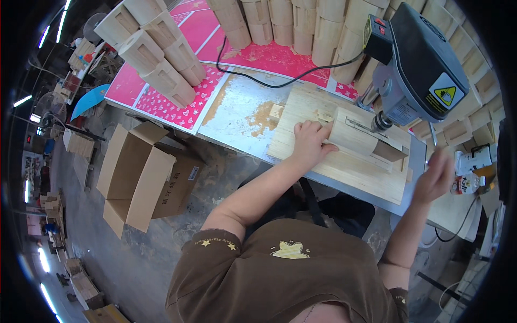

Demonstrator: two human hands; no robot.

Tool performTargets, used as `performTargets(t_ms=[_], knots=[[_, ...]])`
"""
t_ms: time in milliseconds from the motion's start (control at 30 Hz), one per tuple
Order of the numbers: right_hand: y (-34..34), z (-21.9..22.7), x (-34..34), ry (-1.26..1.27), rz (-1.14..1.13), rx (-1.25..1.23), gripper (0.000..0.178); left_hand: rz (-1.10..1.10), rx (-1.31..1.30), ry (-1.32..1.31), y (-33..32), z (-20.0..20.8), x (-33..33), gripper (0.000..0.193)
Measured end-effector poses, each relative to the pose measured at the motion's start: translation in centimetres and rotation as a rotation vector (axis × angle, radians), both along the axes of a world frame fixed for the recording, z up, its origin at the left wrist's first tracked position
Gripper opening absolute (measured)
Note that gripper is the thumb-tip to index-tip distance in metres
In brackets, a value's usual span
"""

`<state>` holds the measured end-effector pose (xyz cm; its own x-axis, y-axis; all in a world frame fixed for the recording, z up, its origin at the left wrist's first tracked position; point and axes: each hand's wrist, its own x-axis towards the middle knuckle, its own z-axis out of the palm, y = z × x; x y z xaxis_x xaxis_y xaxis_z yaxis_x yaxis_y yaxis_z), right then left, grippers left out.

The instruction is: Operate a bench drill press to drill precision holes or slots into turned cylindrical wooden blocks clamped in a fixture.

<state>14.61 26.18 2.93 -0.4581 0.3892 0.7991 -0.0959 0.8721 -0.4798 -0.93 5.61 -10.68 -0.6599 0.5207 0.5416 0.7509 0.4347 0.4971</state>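
A pale wooden cylinder (344, 137) with a slot cut along its top lies on a wooden board jig (355, 180). My left hand (312, 141) grips the cylinder's left end, with the thumb along its near side. Directly over the slot is the chuck (381, 123) of a drill press (417, 64); whether the bit is inside the wood cannot be made out. My right hand (435, 175) is raised off the table's right side, below the drill press head. It is smeared by motion, and I see nothing clearly in it.
Stacked wooden cylinders (161, 54) stand at the back left, with more rows (280, 24) behind the jig. A black cable (269, 85) crosses the table (226, 116). An open cardboard box (175, 185) sits on the floor at left. A bottle (467, 184) stands at right.
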Motion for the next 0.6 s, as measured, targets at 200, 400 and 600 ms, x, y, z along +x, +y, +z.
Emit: performTargets(t_ms=[200, 400, 600], knots=[[10.4, 9.2, -8.1, -0.315, -0.460, 0.692, 0.026, -0.087, 0.026, 0.068, 2.5, -0.4, 0.5, 0.065], [4.4, 11.1, -8.5, -0.100, -0.007, -0.080, 0.027, -0.102, -0.039, 0.040, 3.2, -0.3, 1.1, 0.064], [1.0, 7.9, -2.1, -0.117, -0.084, 0.006, 0.021, -0.109, -0.048, 0.022, 3.6, -0.2, 1.1, 0.062]])
